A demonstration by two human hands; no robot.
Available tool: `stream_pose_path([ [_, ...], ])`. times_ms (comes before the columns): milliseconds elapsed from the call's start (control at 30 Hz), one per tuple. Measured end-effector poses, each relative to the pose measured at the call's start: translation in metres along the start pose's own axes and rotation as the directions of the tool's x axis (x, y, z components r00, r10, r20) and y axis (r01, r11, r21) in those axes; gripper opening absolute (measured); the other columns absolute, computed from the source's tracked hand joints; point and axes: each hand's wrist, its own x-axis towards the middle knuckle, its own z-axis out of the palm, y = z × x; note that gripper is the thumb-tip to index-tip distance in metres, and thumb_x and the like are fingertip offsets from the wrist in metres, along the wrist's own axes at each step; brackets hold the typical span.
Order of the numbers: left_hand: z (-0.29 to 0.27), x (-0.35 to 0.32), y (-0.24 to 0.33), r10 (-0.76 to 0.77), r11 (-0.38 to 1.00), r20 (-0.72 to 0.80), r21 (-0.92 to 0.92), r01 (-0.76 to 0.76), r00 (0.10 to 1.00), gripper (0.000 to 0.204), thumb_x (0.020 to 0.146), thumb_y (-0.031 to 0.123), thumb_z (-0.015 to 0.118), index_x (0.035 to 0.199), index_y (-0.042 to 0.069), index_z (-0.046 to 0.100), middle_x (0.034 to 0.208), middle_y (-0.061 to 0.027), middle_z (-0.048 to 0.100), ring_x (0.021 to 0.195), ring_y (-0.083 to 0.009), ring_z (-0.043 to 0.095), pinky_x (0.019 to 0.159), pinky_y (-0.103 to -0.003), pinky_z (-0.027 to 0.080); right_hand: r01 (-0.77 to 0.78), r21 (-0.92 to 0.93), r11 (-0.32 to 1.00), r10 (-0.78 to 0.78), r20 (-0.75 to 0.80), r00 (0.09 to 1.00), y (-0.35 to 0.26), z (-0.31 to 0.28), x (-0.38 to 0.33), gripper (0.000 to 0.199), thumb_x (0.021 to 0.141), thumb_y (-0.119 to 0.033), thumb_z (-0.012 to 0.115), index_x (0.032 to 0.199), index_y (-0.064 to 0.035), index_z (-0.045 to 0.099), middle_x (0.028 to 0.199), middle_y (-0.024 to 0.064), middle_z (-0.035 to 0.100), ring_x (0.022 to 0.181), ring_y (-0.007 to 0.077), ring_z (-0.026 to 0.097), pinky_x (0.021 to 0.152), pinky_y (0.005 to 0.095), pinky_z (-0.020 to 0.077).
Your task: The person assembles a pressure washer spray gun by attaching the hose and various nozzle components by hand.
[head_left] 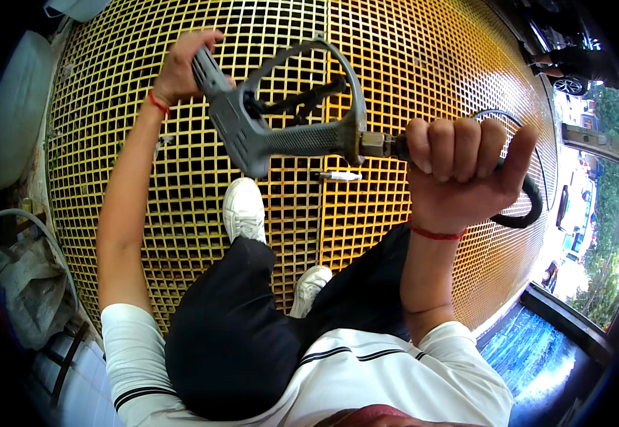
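A grey pressure washer gun [242,132] with a ribbed handle, a looped guard and a dark trigger hangs in front of me, over the yellow grating. My left hand [181,67] holds its front barrel, fingers partly hidden behind it. At the other end, a metal fitting [377,144] joins the handle to a black hose [533,206]. My right hand [466,160] is closed round the hose just behind this fitting, with the fingers curled over it. The hose emerges beyond that hand and bends down in a loop.
Yellow grid floor [366,270] stretches under my white shoes [244,210]. A small white stick-like object [341,176] lies on it. Crumpled plastic sheeting [32,285] and a pale hose [32,217] are at the left edge. A person in dark clothes [583,64] and a car wheel [570,86] show far right.
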Motion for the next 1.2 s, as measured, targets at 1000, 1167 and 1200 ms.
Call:
stream_pose_path([
  [1000, -0.094, -0.062, 0.009, 0.062, 0.799, 0.107, 0.591, -0.113, 0.992, 0.023, 0.083, 0.013, 0.076, 0.093, 0.008, 0.057, 0.088, -0.0087, 0.057, 0.086, -0.0285, 0.058, 0.087, -0.042, 0.042, -0.151, 0.05, 0.987, 0.159, -0.349, 0.923, 0.078, -0.047, -0.002, 0.063, 0.113, -0.044, 0.031, 0.055, -0.0193, 0.025, 0.046, -0.0034, 0.021, 0.044, 0.0136, 0.017, 0.052, 0.0322, 0.0306],
  [1167, 0.012, -0.066, -0.013, -0.133, 0.933, -0.325, 0.278, 0.229, 0.936, 0.046, 0.077, 0.034, 0.089, 0.091, 0.008, 0.054, 0.086, -0.0093, 0.053, 0.082, -0.0311, 0.054, 0.082, -0.042, 0.042, 0.0, -0.098, 0.995, -0.013, -0.139, 0.99, 0.058, 0.022, 0.002, 0.062, 0.114, -0.042, 0.032, 0.057, -0.0158, 0.031, 0.046, -0.0029, 0.026, 0.041, 0.0135, 0.021, 0.047, 0.0322, 0.0255],
  [1200, 0.037, -0.062, -0.001, -0.146, 0.955, -0.39, 0.184, 0.232, 0.909, 0.053, 0.073, 0.039, 0.092, 0.092, 0.008, 0.053, 0.085, -0.0093, 0.052, 0.082, -0.0318, 0.053, 0.081, -0.042, 0.041, 0.022, -0.138, 0.99, -0.044, -0.161, 0.986, 0.048, 0.028, 0.011, 0.062, 0.113, -0.042, 0.033, 0.057, -0.0149, 0.031, 0.047, -0.0029, 0.027, 0.042, 0.0134, 0.021, 0.046, 0.0321, 0.0248],
])
